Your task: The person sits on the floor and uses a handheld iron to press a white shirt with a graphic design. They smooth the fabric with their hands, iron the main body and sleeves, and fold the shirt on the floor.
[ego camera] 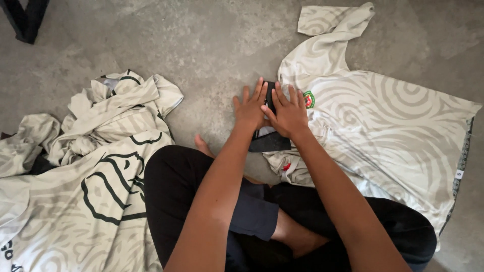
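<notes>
Cream fabric: a jersey with pale grey swirl print lies spread on the grey concrete floor, one sleeve stretched away from the person, a small round badge near the chest.
Collar: black, at the jersey's near-left edge; both hands sit on it.
Left hand: flat, fingers spread, palm down, pressing the collar edge and partly the floor beside it. Grips nothing.
Right hand: flat too, fingers fanned, touching the left one at the thumb side, pressing cloth at the neckline.
Posture: seated cross-legged in black trousers, a bare foot showing just short of the hands.
Pile: more jerseys of the same print heaped well to the left, one with dark outline artwork face up.
Step in hand, as judged: smoothing the neck area flat.
Doing it well: keep palms flat, push outward from the collar toward shoulder and hem so creases leave the edge; avoid dragging the cloth on the rough floor.
</notes>
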